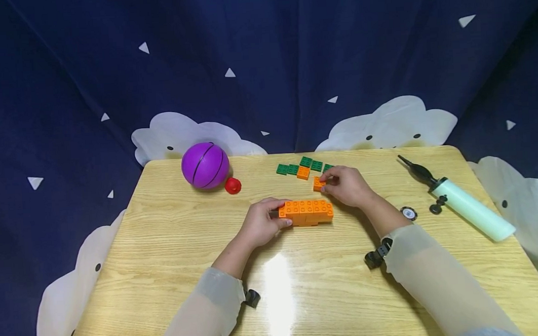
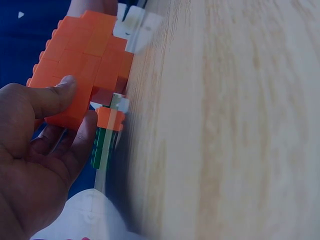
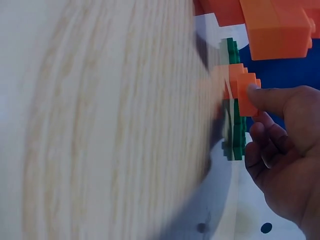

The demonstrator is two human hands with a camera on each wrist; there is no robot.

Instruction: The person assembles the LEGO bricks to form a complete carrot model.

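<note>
My left hand (image 1: 259,223) grips the left end of an orange block assembly (image 1: 309,214), thumb on the near side. In the left wrist view the assembly (image 2: 82,55) shows joined bricks with a stepped underside, held off the table. My right hand (image 1: 348,186) pinches a single orange brick (image 1: 318,184) between thumb and fingers, to the right of and behind the assembly. The right wrist view shows that brick (image 3: 247,95) at the thumb tip. Behind it lie another orange brick (image 1: 303,173) and several green bricks (image 1: 306,161), one partly hidden by my right hand.
A purple ball (image 1: 205,165) and a small red piece (image 1: 233,185) sit at the back left. On the right lie a pale green hand pump (image 1: 472,208), a small black part (image 1: 437,207) and a round black-and-white token (image 1: 409,213). A dark blue curtain (image 1: 267,46) hangs behind the table (image 1: 174,274).
</note>
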